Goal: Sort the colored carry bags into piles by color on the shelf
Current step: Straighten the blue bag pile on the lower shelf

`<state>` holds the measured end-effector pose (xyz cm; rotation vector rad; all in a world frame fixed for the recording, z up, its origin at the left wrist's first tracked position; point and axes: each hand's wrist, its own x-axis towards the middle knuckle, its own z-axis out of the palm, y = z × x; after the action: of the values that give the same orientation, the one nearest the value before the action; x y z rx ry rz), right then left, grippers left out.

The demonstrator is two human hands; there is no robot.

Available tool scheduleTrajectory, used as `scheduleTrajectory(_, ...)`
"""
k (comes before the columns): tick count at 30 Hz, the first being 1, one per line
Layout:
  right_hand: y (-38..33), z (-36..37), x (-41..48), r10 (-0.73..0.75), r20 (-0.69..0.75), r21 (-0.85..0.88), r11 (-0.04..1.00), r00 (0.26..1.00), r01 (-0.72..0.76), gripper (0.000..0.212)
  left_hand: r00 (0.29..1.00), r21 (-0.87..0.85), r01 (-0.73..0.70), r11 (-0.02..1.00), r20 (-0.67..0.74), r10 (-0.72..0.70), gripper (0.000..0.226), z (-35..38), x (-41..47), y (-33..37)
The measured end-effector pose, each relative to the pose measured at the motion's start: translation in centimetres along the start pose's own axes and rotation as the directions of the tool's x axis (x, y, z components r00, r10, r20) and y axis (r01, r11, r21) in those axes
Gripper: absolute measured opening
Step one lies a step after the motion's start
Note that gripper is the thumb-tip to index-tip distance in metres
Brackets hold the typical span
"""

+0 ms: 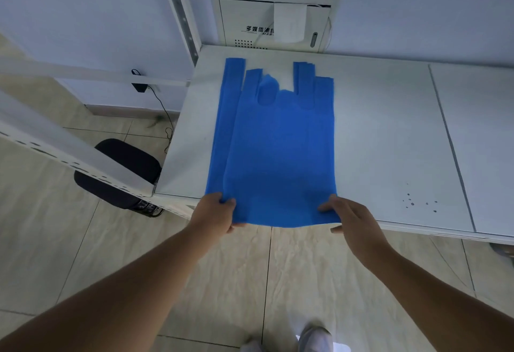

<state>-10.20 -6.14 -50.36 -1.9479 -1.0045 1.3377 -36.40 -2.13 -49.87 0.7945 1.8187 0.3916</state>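
— White shelf (389,129), left end: top blue bag (281,151) lies flat on the blue pile (219,143), handles toward the wall (83,17), near hem overhanging the front edge.
— Hands?
— Left hand (215,212) pinches the near left corner. Right hand (350,221) pinches the near right corner, fingers on top, thumb beneath.
— Best finish?
— Judgement: nudge it left to square with the bag below, slide the hem onto the shelf, smooth, release. Black stool (122,168) stands well left.
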Motion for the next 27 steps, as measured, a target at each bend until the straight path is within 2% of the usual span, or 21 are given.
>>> scheduleTrajectory(2,0.2,0.4,-0.1,0.052,-0.035,-0.006,0.999,0.998,-0.052,0.039,0.996,0.130,-0.086,0.988,0.011,0.085,0.017,0.0,-0.3,-0.5)
scheduleTrajectory(4,0.2,1.1,0.0,0.083,-0.087,0.004,0.997,0.993,-0.083,0.023,0.987,0.149,-0.152,0.977,-0.026,0.158,0.016,0.3,-0.7,-0.2)
scheduleTrajectory(6,-0.5,1.6,0.1,0.082,-0.132,0.072,0.995,0.988,-0.073,0.025,0.975,0.138,-0.196,0.971,-0.074,0.208,0.016,0.8,-1.0,0.8)
scheduleTrajectory(9,-3.5,1.4,1.4,-0.002,-0.202,0.193,0.980,0.979,0.042,0.031,0.966,-0.026,-0.233,0.972,-0.116,0.229,0.022,0.6,-1.0,3.9)
scheduleTrajectory(12,-9.0,0.3,3.8,-0.107,-0.228,0.264,0.950,0.968,0.167,0.033,0.947,-0.203,-0.314,0.927,-0.132,0.292,0.027,-1.0,-0.3,9.4)
scheduleTrajectory(17,-18.2,-2.4,5.7,-0.331,-0.281,0.165,0.908,0.901,0.385,0.037,0.851,-0.221,-0.524,0.823,-0.175,0.495,0.026,-4.1,-0.8,18.1)
scheduleTrajectory(21,-18.7,-2.8,4.7,-0.416,-0.280,0.192,0.859,0.865,0.475,0.030,0.786,-0.196,-0.615,0.763,-0.221,0.577,0.031,-5.6,-2.2,18.2)
scheduleTrajectory(23,-16.0,-1.5,4.3,-0.362,-0.255,0.228,0.879,0.896,0.420,0.031,0.802,-0.168,-0.590,0.790,-0.233,0.550,0.032,-5.2,-2.2,15.2)
scheduleTrajectory(24,-14.2,-0.7,4.1,-0.295,-0.223,0.253,0.903,0.929,0.347,0.032,0.824,-0.162,-0.557,0.815,-0.232,0.517,0.033,-4.7,-2.1,13.4)
scheduleTrajectory(27,-9.3,1.4,3.2,0.004,-0.054,0.285,0.959,0.999,0.011,0.037,0.911,-0.068,-0.378,0.923,-0.205,0.358,0.023,-3.0,-1.2,7.4)
